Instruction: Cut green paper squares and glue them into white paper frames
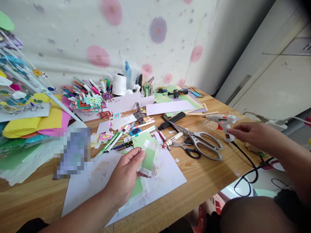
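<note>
My left hand (127, 173) pinches a small green paper piece with a whitish, translucent border (150, 156) between thumb and fingers. It is held above a white sheet of paper (167, 181). Under that hand another green piece with a pale edge (138, 189) lies on the sheet, partly covered. At the right, my right hand (252, 135) is beside a white hot glue gun (227, 126), its fingertips at the back of the handle. Those fingers are loosely bent and not wrapped round it. The glue gun's nozzle points left, and a small red light shows on its body.
Large scissors (200, 140) and black-handled scissors (191, 151) lie between the hands. Behind are markers (110, 142), a black utility knife (173, 120), a thread spool (119, 84) and coloured paper. The glue gun's black cable (247, 161) hangs over the table edge.
</note>
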`<state>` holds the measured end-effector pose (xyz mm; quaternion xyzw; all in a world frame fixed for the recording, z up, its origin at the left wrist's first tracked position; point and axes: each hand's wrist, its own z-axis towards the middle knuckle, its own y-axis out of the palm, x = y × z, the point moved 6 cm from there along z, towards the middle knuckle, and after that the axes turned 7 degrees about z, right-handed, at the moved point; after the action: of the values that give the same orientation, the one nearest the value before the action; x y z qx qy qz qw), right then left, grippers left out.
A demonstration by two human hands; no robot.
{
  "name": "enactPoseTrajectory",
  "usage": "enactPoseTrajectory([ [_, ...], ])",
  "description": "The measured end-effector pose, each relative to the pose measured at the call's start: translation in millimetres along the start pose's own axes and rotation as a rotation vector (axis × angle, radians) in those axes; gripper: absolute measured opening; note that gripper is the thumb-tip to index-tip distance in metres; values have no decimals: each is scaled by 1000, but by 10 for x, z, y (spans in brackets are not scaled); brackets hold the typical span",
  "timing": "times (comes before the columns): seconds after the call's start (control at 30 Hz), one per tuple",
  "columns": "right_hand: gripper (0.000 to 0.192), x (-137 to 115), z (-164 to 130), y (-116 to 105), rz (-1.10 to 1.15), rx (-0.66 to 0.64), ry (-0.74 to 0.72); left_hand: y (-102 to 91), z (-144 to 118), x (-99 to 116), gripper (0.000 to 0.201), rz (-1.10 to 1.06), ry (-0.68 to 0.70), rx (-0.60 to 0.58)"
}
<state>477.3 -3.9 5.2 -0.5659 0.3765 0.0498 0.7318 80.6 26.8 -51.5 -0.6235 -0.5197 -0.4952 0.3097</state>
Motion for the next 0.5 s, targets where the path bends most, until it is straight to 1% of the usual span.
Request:
enactPoseTrajectory([
  [0.07, 29, 75, 69, 30, -64, 24, 32, -14, 11, 15, 25, 8, 13, 3],
  [0.2, 38, 116, 180, 244, -89, 9, 65, -51, 29, 31, 25, 60, 27, 9],
  [0.33, 37, 218, 312, 439, -114, 13, 123, -96, 41, 34, 26, 115, 42, 52],
  [0.4, 36, 287, 392, 494, -130, 28, 174, -108, 45, 31, 28, 147, 50, 67],
  [0.5, 27, 355, 461, 523, -87, 35, 251, -113, 47, 31, 30, 201, 62, 73],
])
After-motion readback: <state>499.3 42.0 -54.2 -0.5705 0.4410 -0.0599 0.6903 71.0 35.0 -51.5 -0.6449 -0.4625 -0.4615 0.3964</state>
